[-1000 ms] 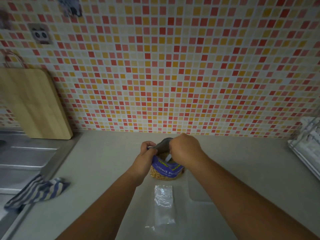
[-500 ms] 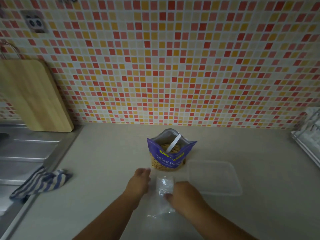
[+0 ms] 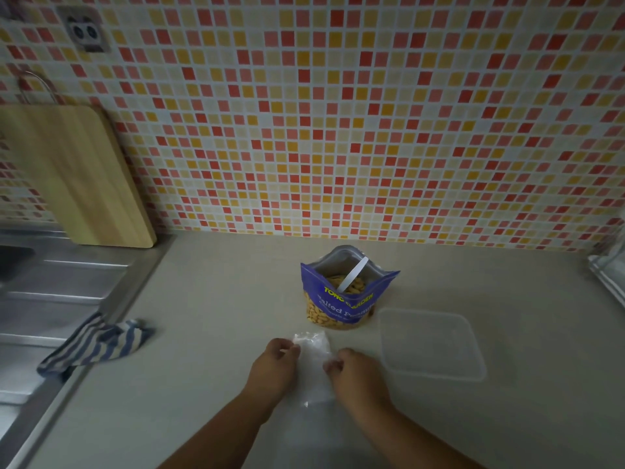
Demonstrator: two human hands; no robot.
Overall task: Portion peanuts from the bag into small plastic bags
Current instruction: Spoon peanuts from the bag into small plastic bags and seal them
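A blue peanut bag (image 3: 341,302) stands upright and open on the counter, peanuts showing through its clear lower window. A white spoon handle (image 3: 353,275) sticks out of its mouth. In front of it lies a small clear plastic bag (image 3: 313,360), flat on the counter. My left hand (image 3: 274,370) pinches the bag's left edge near its top. My right hand (image 3: 355,374) pinches its right edge. Both hands sit close together, nearer to me than the peanut bag.
A clear plastic lid or container (image 3: 429,343) lies right of the hands. A striped cloth (image 3: 98,346) hangs over the steel sink's (image 3: 50,299) edge at left. A wooden cutting board (image 3: 67,174) leans on the tiled wall. A dish rack (image 3: 608,272) is at far right.
Both hands left the peanut bag's mouth, came back toward me and took hold of the small clear bag's two edges. The peanut bag now stands open by itself.
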